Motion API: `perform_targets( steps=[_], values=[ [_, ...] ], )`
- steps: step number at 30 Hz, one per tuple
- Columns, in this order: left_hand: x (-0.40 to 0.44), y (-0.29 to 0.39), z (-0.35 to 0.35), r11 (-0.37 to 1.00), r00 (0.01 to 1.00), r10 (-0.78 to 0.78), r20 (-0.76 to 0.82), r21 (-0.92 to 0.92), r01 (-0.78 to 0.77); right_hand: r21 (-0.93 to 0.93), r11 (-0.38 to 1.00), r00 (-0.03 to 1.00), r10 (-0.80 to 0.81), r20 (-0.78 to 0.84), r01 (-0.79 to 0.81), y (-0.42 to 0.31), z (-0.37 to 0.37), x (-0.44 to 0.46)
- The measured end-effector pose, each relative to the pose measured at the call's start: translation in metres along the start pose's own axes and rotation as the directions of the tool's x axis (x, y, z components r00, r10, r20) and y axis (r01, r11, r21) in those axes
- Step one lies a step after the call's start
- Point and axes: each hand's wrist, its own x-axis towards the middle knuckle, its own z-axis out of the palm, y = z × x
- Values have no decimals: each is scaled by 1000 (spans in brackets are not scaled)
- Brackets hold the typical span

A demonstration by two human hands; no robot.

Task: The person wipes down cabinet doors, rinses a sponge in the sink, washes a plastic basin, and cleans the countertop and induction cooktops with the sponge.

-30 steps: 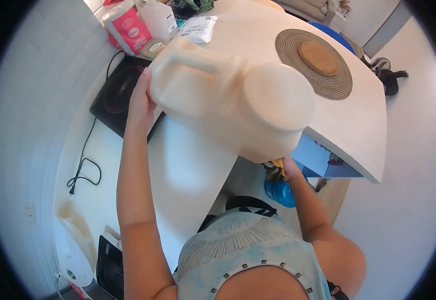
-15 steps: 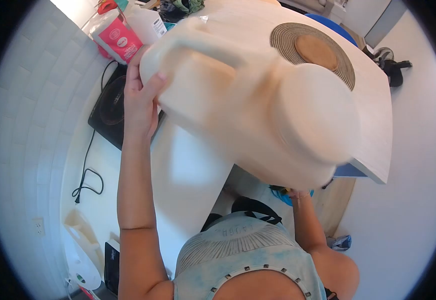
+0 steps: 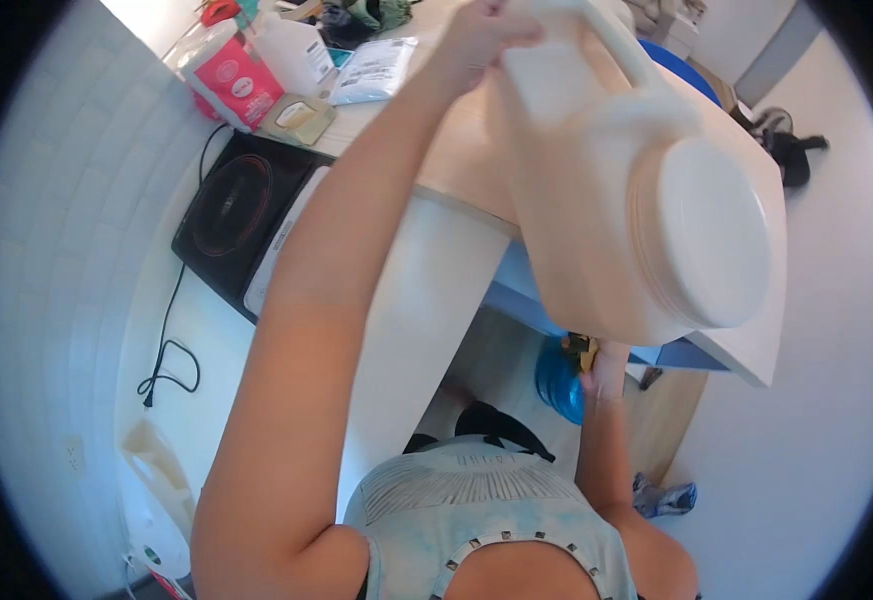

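My left hand [image 3: 477,45] is closed on the far end of a large cream plastic jug [image 3: 577,200]. The jug is tilted in front of me, its wide white lid [image 3: 722,235] toward me and its moulded handle [image 3: 625,45] at the top. Below the lid, my right hand [image 3: 605,372] is closed around a small yellow and dark thing [image 3: 582,352] that I cannot make out. The jug partly hides that hand. Just under it, near the floor, is a translucent blue container [image 3: 558,385].
On the left counter lie a black induction cooktop [image 3: 232,205] and its cord [image 3: 162,375]. Behind them stand a pink-and-white paper towel pack [image 3: 232,75], a white bottle [image 3: 292,50], a small box [image 3: 299,119] and a white plastic parcel [image 3: 375,70]. Another cream jug [image 3: 160,460] lies lower left.
The jug has swung up and to the right, carried by my left hand, uncovering the small box and parcel. My right hand and the blue container show more now.
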Motion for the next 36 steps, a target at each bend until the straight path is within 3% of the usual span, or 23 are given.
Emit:
perform_targets(
  steps=[1,2,5,9,10,11,12,13,15,16,17,18,19,20,21,22,23,24,26,28,33,35,36],
  values=[
    [10,-13,4,996,1000,1,-22,-90,-3,-86,987,989,-137,-53,132,1,5,4],
    [18,-21,6,986,998,5,-55,-169,-14,-83,990,993,-119,-10,118,-2,9,5],
    [33,-38,0,993,998,61,-24,-100,-63,-66,994,996,-87,-14,86,-19,23,-3],
    [11,-20,4,952,1000,18,2,305,-18,-37,994,995,-99,22,100,-25,40,-16],
    [-3,-20,-9,951,999,12,-36,309,0,12,990,990,-141,-11,141,-22,43,-20],
    [-14,-18,-24,737,958,271,-90,660,-146,4,994,980,-109,169,110,-21,28,-15],
    [-30,-16,-39,370,864,503,-20,908,-194,-5,996,979,-88,181,91,-7,15,-22],
    [-60,-8,-69,385,842,536,-57,905,-184,-42,999,985,3,170,5,4,12,-30],
    [-147,12,-132,153,799,556,-229,973,173,-73,995,981,73,181,-61,12,29,-37],
    [-199,33,-136,154,657,627,-419,893,422,-232,962,933,208,293,-142,13,45,-47],
    [-245,35,-158,124,526,718,-457,826,549,-393,897,860,356,366,-203,12,59,-57],
    [-291,29,-169,306,302,696,-652,649,697,-542,839,836,258,484,55,12,81,-51],
    [-333,12,-190,494,99,672,-734,543,679,-632,708,773,194,604,316,17,117,-36],
    [-358,13,-187,595,-80,543,-836,316,739,-633,758,745,329,581,159,29,149,-16],
    [-378,8,-187,747,-120,341,-932,191,636,-607,795,747,413,521,-16,33,192,-8],
    [-392,5,-182,755,-133,336,-932,182,629,-630,776,731,441,520,-20,50,224,12],
    [-402,7,-181,830,-22,-7,-1000,-18,558,-595,801,711,461,531,-74,75,251,33],
    [-412,12,-182,828,118,-332,-936,-229,511,-555,822,686,480,547,-133,94,276,44],
    [-404,16,-162,800,176,-348,-921,-194,567,-498,849,701,462,543,-174,99,315,36],
    [-398,18,-155,814,154,-338,-929,-206,543,-447,868,721,451,526,-216,110,332,29],
    [-399,29,-144,821,171,-303,-937,-166,546,-345,910,747,393,536,-231,125,318,29],
    [-419,34,-124,726,242,-407,-881,-150,672,-372,901,742,405,534,-224,117,290,18],
    [-432,35,-106,742,270,-438,-858,-175,647,-411,884,743,427,515,-223,111,268,7]
  ],
)
